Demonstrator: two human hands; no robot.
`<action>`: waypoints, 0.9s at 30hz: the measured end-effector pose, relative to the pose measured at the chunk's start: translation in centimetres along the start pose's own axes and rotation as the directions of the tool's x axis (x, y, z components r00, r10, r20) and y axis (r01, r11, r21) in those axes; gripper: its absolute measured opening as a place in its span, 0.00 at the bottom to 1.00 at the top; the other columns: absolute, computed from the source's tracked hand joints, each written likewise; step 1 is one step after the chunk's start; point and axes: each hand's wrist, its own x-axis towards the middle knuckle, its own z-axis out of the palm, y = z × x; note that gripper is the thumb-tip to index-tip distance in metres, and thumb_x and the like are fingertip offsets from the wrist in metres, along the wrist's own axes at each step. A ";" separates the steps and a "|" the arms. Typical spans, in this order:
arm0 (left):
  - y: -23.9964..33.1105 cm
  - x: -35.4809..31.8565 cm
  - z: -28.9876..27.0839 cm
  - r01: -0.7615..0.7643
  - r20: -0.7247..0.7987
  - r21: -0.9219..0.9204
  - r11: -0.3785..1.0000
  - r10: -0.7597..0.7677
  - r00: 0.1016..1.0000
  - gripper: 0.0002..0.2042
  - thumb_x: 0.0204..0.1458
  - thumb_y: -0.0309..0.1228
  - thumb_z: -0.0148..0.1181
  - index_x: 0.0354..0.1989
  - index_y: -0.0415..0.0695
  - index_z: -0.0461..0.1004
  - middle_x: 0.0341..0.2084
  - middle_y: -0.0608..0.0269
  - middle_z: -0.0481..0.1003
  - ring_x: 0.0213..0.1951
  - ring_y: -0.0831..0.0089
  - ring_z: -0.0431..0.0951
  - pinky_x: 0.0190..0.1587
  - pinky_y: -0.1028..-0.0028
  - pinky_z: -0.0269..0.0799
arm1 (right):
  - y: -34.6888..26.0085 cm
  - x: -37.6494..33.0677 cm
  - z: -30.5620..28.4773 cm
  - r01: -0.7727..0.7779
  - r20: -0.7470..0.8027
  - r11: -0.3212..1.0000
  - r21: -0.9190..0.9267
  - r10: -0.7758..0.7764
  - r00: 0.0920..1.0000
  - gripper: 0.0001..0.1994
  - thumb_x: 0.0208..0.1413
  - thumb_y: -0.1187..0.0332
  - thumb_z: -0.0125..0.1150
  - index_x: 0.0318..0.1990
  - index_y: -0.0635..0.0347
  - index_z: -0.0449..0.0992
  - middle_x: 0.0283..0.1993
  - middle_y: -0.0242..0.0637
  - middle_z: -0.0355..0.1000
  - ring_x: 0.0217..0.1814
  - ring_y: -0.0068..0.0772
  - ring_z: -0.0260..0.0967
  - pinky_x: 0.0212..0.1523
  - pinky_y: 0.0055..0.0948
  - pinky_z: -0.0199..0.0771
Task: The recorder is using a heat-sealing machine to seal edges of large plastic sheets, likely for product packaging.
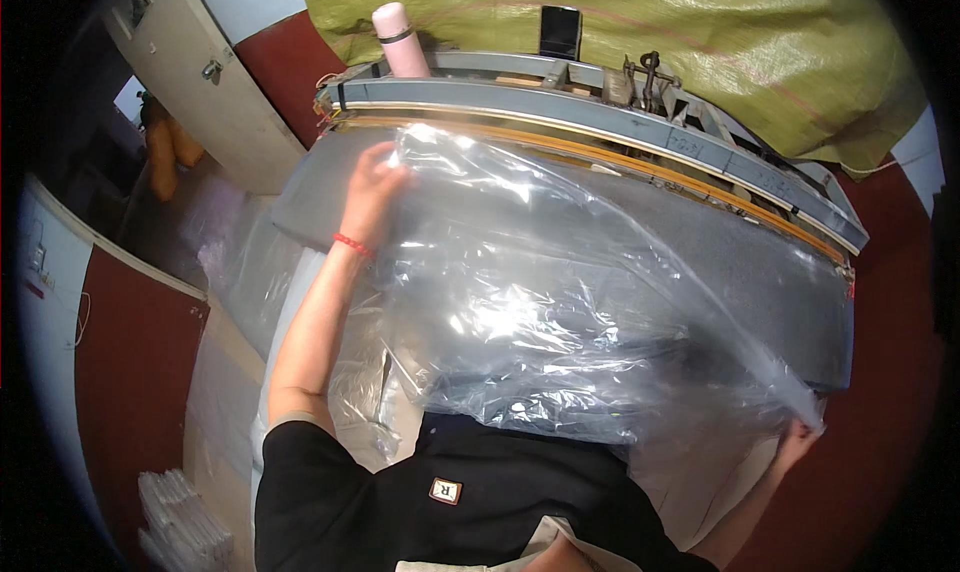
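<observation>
A large sheet of clear plastic film (530, 302) stretches across a dark grey padded work surface (750, 302) and over my lap, wrinkled and shiny near me. At the far left corner of the film, my left hand (375, 187) pinches its edge, a red bracelet on the wrist. My right hand (797, 444) grips the other corner at the lower right, beyond the near edge of the surface. The film's far edge runs diagonally between the two hands. Parts of my right fingers are hidden by the film.
Behind the surface runs a long grey metal bar (600, 117) with an orange strip (580, 152). A pink bottle (400, 42), a black phone (560, 34) and a metal clamp (650, 82) stand along it. A yellow-green woven sheet (700, 42) hangs behind. Stacked clear film (185, 522) lies lower left.
</observation>
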 end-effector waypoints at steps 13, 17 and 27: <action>-0.8 -3.9 -5.1 -0.003 -0.229 0.052 0.999 0.015 0.973 0.19 0.48 0.29 0.52 0.48 0.42 0.57 0.34 0.61 0.71 0.35 0.78 0.71 0.33 0.83 0.62 | -11.7 1.0 -0.6 0.365 0.670 0.842 -0.397 -0.006 0.743 0.19 0.48 0.63 0.50 0.48 0.62 0.64 0.47 0.50 0.62 0.51 0.44 0.59 0.50 0.37 0.57; -2.8 -6.8 -10.6 0.032 -0.422 -0.009 0.999 -0.032 0.906 0.16 0.49 0.29 0.50 0.46 0.42 0.58 0.33 0.60 0.71 0.31 0.77 0.72 0.29 0.82 0.63 | -11.4 2.6 -1.8 0.496 0.656 0.726 -0.476 -0.082 0.750 0.19 0.47 0.62 0.51 0.46 0.60 0.65 0.46 0.50 0.63 0.51 0.45 0.59 0.50 0.39 0.57; -16.2 -15.5 -29.7 0.300 -0.882 0.111 0.947 -0.045 0.470 0.12 0.46 0.25 0.47 0.41 0.39 0.63 0.27 0.59 0.73 0.26 0.76 0.72 0.24 0.80 0.63 | -7.5 6.7 -5.5 0.724 0.646 0.322 -0.610 -0.327 0.690 0.19 0.44 0.59 0.52 0.43 0.56 0.68 0.42 0.48 0.66 0.50 0.48 0.60 0.47 0.46 0.58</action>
